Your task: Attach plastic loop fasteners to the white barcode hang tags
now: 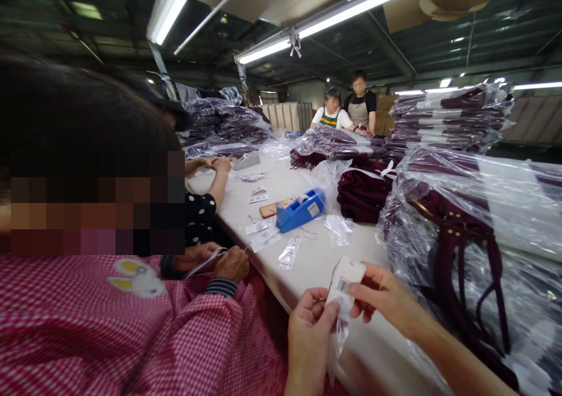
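One white barcode tag [343, 283], pinched from both sides

The left hand [307, 326] is closed on the tag's lower end, thumb on top, with clear film [342, 333] trailing beneath. The right hand [386, 293] grips the upper right side, thumb beside the barcode, other fingers curled behind. Neither hand is spread. The tag tilts above the near edge of the pale table [309, 276]; whether the film encloses any of it, I cannot tell.

The thin tag looks likely to crease or tear if the hands pull unevenly. The film seems slippery, so a loosened left thumb could let it slide off, perhaps past the table edge. Loose packets [288, 252] and a thin cord [309, 234] lie near the blue tape dispenser [301, 210]; a careless reach could tangle or scatter them. At the right, bulky plastic-wrapped maroon goods [474, 232] crowd the right forearm, and a bump might shift them. A co-worker's hand [231, 264] works close on the left, leaving limited elbow room.
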The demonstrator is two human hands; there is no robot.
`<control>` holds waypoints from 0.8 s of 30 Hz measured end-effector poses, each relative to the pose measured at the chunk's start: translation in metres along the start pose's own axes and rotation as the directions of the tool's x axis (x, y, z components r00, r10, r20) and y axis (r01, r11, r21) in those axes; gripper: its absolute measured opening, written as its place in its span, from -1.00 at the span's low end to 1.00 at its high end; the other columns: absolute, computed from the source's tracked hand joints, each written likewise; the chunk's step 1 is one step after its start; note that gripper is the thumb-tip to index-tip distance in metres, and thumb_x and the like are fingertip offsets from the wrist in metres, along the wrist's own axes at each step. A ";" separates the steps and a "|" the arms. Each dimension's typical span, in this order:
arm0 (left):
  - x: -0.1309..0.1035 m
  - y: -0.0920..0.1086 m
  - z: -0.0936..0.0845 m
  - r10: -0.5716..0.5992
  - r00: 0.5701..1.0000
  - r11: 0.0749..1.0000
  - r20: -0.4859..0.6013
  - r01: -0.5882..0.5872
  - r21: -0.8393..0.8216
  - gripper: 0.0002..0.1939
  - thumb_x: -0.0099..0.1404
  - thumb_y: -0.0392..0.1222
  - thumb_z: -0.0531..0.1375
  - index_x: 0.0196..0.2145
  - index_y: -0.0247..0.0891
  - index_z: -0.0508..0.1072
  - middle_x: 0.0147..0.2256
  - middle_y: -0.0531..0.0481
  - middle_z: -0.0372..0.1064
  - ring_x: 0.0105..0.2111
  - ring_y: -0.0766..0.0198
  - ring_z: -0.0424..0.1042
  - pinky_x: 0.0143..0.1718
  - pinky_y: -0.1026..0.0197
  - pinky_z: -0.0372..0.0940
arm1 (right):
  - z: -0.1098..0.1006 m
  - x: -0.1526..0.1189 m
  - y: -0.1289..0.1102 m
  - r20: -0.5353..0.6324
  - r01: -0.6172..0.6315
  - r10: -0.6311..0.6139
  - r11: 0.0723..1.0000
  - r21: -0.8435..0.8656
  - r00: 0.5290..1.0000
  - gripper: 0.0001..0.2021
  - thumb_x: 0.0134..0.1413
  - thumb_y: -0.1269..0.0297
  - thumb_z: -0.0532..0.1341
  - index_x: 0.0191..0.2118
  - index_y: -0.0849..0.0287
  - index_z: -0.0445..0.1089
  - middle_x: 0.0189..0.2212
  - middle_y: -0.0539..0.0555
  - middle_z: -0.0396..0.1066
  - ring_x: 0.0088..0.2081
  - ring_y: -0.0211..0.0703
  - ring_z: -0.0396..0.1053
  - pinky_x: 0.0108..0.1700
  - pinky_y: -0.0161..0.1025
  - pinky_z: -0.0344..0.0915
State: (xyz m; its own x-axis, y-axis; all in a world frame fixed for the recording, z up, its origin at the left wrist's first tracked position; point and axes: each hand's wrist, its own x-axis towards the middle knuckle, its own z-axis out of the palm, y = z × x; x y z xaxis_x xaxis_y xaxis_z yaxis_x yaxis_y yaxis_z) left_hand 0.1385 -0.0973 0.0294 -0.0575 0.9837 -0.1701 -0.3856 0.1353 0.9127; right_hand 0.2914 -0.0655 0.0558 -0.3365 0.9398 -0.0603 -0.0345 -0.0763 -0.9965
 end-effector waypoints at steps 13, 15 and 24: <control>-0.004 0.009 -0.006 0.088 0.994 0.996 0.064 -0.090 0.018 -0.82 0.08 -0.29 0.31 -0.38 -0.23 0.37 -0.45 0.10 0.46 -0.52 0.38 0.38 -0.47 0.37 0.23 | -0.027 0.005 0.004 0.065 0.006 0.004 0.988 -0.153 0.998 -0.85 0.04 0.22 0.22 -0.35 0.21 0.36 -0.51 -0.01 0.42 -0.47 -0.27 0.38 -0.52 -0.40 0.26; -0.007 0.013 -0.004 0.031 0.998 0.990 0.059 -0.022 -0.139 -0.87 0.15 -0.20 0.27 -0.37 -0.25 0.39 -0.43 0.07 0.48 -0.50 0.35 0.41 -0.44 0.35 0.27 | -0.023 0.003 0.002 0.045 -0.030 0.033 0.997 -0.074 0.998 -0.84 0.04 0.21 0.22 -0.34 0.22 0.36 -0.51 -0.01 0.42 -0.47 -0.26 0.40 -0.50 -0.39 0.30; -0.009 0.012 -0.008 0.001 0.969 0.783 0.249 0.154 -0.603 -0.40 0.13 0.31 0.12 -0.21 -0.29 0.56 -0.08 -0.27 0.48 0.03 -0.16 0.36 0.13 -0.18 0.14 | -0.005 0.004 0.006 -0.044 -0.139 0.157 0.952 0.272 0.987 -0.77 -0.03 0.25 0.28 -0.23 0.23 0.38 -0.44 0.06 0.49 -0.46 -0.26 0.45 -0.43 -0.36 0.37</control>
State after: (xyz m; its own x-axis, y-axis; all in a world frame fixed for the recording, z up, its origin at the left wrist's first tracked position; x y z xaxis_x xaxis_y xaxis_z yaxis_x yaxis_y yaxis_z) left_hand 0.1266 -0.1052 0.0390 0.1727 0.9824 -0.0713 -0.8661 0.1860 0.4641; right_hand 0.2940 -0.0603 0.0492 -0.2959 0.9300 -0.2181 -0.2419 -0.2939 -0.9247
